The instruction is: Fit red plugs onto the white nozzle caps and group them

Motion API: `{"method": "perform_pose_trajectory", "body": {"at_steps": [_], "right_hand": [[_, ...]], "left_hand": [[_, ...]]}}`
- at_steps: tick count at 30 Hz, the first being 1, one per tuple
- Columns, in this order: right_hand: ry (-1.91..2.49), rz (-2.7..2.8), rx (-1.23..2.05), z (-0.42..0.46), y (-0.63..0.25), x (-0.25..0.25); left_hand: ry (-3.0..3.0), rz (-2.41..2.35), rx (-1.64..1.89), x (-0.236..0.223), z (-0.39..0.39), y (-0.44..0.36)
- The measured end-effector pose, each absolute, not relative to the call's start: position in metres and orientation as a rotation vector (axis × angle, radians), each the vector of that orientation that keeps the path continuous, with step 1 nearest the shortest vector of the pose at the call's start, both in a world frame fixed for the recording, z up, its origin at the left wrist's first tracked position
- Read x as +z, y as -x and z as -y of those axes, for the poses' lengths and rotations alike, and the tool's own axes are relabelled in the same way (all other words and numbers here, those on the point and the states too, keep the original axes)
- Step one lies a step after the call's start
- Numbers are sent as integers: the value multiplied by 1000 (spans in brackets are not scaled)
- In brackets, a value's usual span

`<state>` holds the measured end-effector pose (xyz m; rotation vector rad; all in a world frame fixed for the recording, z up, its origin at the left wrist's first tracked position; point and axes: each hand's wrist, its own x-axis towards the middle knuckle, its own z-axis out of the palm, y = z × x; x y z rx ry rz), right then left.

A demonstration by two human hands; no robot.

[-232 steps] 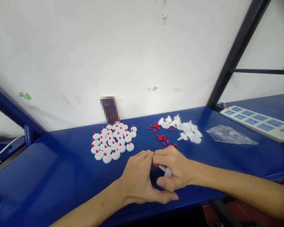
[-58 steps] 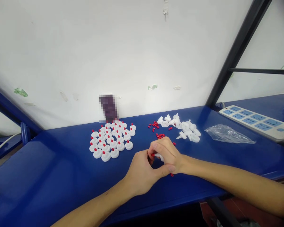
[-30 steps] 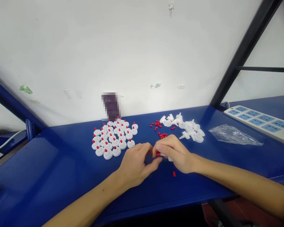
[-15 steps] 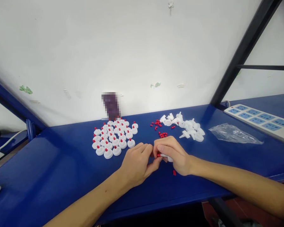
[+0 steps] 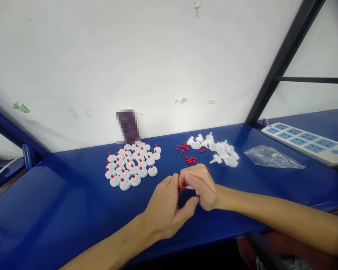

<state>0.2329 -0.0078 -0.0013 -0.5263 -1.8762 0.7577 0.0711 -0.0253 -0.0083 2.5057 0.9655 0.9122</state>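
My right hand is closed around a white nozzle cap, its narrow spout pointing left. A small red tip sits on the spout's end. Pressed up against it from the left, my left hand has its fingers bent and its thumb stretched under the cap toward the base; its fingertips are partly hidden. Beyond the hands lie loose red tips. Further right is a heap of white nozzle caps without red tips. To the left, white caps with red tips stand upright in a close group.
A clear plastic bag lies on the blue tabletop to the right, beside a white power strip with blue sockets. A pixelated dark object leans on the wall. A black metal post rises at right.
My left thumb has moved from beside the red tip to the right, beneath the cap. The hands have come closer together. The whole view has shifted slightly, so the table items appear further left.
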Motion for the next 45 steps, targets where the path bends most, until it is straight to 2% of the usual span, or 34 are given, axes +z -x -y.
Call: {"method": "perform_pose_trajectory", "body": {"at_steps": [12, 20, 26, 33, 45], "right_hand": [[526, 1925, 611, 6, -237, 6], [357, 1977, 695, 4, -242, 1], [406, 2132, 432, 0, -241, 3], [522, 2296, 282, -4, -241, 2], [744, 2300, 122, 0, -224, -7]], "left_hand": [[-1904, -751, 883, -1, 15, -63], [-2115, -643, 729, -1, 13, -57], [-2370, -738, 729, -5, 16, -59], [-2280, -954, 733, -6, 27, -68], [-2093, -1001, 764, -4, 19, -72]]}}
